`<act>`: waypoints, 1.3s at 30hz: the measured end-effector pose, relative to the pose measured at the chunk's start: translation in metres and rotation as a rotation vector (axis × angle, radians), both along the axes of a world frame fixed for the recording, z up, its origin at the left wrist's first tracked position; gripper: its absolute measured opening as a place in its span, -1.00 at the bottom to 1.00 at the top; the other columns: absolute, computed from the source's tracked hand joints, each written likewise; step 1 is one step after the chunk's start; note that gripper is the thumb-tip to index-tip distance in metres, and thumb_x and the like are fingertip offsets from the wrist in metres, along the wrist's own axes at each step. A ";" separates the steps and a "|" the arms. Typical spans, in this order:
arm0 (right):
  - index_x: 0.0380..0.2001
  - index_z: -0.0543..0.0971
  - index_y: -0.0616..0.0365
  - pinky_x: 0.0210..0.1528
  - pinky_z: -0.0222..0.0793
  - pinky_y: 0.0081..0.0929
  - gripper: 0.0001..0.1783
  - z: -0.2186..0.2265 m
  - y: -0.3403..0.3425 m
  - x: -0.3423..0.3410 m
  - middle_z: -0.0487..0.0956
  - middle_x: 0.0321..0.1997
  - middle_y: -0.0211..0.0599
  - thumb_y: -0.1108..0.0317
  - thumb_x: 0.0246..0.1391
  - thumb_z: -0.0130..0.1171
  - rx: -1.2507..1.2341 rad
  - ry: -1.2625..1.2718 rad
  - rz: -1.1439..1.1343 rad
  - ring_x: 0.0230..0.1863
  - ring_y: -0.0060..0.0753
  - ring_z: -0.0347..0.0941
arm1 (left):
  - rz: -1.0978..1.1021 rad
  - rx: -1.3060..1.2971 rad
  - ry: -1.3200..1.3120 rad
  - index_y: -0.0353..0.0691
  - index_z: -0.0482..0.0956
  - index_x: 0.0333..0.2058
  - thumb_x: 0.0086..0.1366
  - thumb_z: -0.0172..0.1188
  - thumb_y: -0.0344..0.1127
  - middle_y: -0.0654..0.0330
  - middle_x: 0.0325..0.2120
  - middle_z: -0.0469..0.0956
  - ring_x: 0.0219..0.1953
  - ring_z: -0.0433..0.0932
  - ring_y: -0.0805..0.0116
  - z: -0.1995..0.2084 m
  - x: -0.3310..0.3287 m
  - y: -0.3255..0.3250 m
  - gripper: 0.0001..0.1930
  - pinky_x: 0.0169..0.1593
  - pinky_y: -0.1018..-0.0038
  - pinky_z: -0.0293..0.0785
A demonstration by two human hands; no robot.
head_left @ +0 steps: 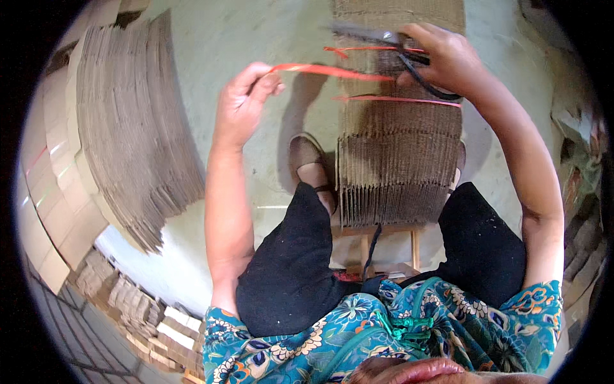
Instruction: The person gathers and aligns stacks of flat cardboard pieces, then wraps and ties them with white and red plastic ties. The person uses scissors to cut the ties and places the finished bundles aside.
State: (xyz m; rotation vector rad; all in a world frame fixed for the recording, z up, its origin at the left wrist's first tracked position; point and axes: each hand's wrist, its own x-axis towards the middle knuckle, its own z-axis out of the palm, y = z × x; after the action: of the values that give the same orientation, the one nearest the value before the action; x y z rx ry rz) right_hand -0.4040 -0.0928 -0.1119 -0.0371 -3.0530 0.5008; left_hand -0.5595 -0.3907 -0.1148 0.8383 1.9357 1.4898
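Observation:
My left hand [251, 96] pinches one end of a red plastic strap [326, 70], which is drawn across toward my right hand [451, 61]. Black-handled scissors [368, 33] are gripped in that right hand, their blades blurred and pointing left. The strap's other end reaches the right hand's fingers; whether they hold it, I cannot tell. Below lies a long bundle of brown corrugated cardboard [400, 160], stacked on edge between my legs. Two more red straps cross it: a far strap [358, 48] with a knot at its left end, and a nearer strap [403, 100].
A tall fanned stack of cardboard sheets [131, 121] stands on the floor at the left. Flat cardboard pieces [57, 192] lie beyond it, with smaller bundles [131, 301] at the lower left. A wooden stool [390, 240] shows below the bundle's near end. Dark clutter [579, 185] lines the right edge.

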 end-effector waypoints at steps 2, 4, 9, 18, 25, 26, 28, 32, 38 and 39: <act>-0.09 0.43 0.03 -0.27 0.37 -0.20 -0.28 0.001 0.027 0.039 0.51 -0.31 -0.12 -0.12 -0.33 0.34 -0.085 -0.028 -0.253 -0.27 -0.01 0.47 | 0.081 0.021 -0.109 -0.28 0.48 -0.37 0.31 0.03 -0.29 0.37 -0.62 0.36 -0.54 0.32 0.61 0.006 0.005 0.008 -0.82 -0.43 0.64 0.28; -0.08 0.43 0.02 -0.29 0.36 -0.21 -0.25 0.000 0.046 0.083 0.51 -0.33 -0.14 -0.18 -0.33 0.34 -0.175 -0.143 -0.575 -0.29 -0.06 0.48 | 0.131 -0.021 -0.182 -0.27 0.47 -0.34 0.33 0.00 -0.28 0.37 -0.63 0.34 -0.60 0.25 0.65 0.029 0.011 0.004 -0.83 -0.53 0.69 0.18; -0.11 0.46 0.04 -0.21 0.39 -0.17 -0.45 -0.070 0.072 0.228 0.55 -0.31 -0.04 -0.04 -0.14 0.20 0.071 -0.034 -0.982 -0.25 -0.01 0.50 | -0.131 0.126 0.014 -0.27 0.45 -0.31 0.34 -0.02 -0.29 0.38 -0.64 0.31 -0.64 0.19 0.68 0.087 0.027 0.055 -0.83 -0.59 0.73 0.08; 0.11 0.29 0.13 -0.21 0.42 -0.31 -0.29 -0.021 0.066 0.237 0.53 -0.13 -0.07 -0.05 -0.04 0.14 -0.502 -0.096 -0.932 -0.30 -0.23 0.53 | -0.500 0.098 0.234 -0.28 0.48 -0.36 0.33 0.00 -0.33 0.42 -0.59 0.35 -0.61 0.21 0.70 0.180 0.100 0.212 -0.84 -0.57 0.74 0.11; 0.12 0.26 0.29 -0.54 0.28 -0.76 -0.44 0.102 0.074 0.193 0.55 -0.30 -0.24 0.14 0.16 0.00 -1.621 0.149 -0.385 -0.64 -0.72 0.30 | -0.674 -0.075 0.749 -0.27 0.48 -0.39 0.24 0.10 -0.27 0.12 -0.67 0.38 -0.62 0.36 0.31 0.139 0.149 0.309 -0.83 -0.48 0.47 0.30; 0.12 0.26 0.30 -0.55 0.28 -0.77 -0.46 0.098 0.086 0.198 0.54 -0.32 -0.25 0.16 0.18 -0.01 -1.716 0.195 -0.362 -0.63 -0.71 0.32 | -0.666 -0.065 0.762 -0.26 0.47 -0.39 0.23 0.10 -0.26 0.09 -0.66 0.37 -0.61 0.36 0.25 0.134 0.153 0.320 -0.83 -0.47 0.44 0.31; 0.09 0.28 0.31 -0.58 0.26 -0.78 -0.51 0.089 0.104 0.206 0.54 -0.35 -0.26 0.20 0.21 -0.05 -1.774 0.341 -0.403 -0.63 -0.71 0.35 | -0.647 -0.053 0.784 -0.24 0.46 -0.39 0.22 0.11 -0.25 0.02 -0.64 0.36 -0.58 0.36 0.12 0.126 0.159 0.337 -0.83 -0.46 0.38 0.32; -0.06 0.40 0.30 -0.49 0.32 -0.71 -0.65 0.084 0.126 0.214 0.54 -0.36 -0.27 0.25 0.23 -0.10 -1.692 0.634 -0.525 -0.53 -0.62 0.42 | -0.708 -0.160 0.814 -0.21 0.48 -0.35 0.21 0.11 -0.23 0.09 -0.57 0.45 -0.53 0.43 0.14 0.114 0.156 0.356 -0.83 -0.41 0.37 0.37; -0.08 0.42 0.28 -0.30 0.43 -0.55 -0.68 0.050 0.256 0.182 0.54 -0.26 -0.29 0.28 0.22 -0.11 -1.411 0.786 -0.792 -0.26 -0.48 0.48 | -0.605 -0.082 0.908 -0.20 0.45 -0.12 0.20 0.12 -0.22 0.13 -0.10 0.44 -0.01 0.39 0.16 0.076 0.113 0.334 -0.70 0.05 0.36 0.31; -0.04 0.38 0.31 -0.33 0.44 -0.53 -0.63 0.029 0.287 0.187 0.54 -0.26 -0.27 0.26 0.20 -0.05 -1.401 0.738 -0.822 -0.29 -0.45 0.49 | -0.605 -0.131 0.892 -0.23 0.44 -0.10 0.19 0.13 -0.24 0.06 -0.05 0.41 0.08 0.31 0.10 0.071 0.102 0.323 -0.68 0.13 0.33 0.23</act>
State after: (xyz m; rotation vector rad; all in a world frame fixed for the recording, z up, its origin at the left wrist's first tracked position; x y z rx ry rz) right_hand -0.2171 0.1941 -0.0829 -0.8252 -1.2960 1.7847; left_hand -0.4578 -0.0673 -0.0441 2.0366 1.9949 0.6414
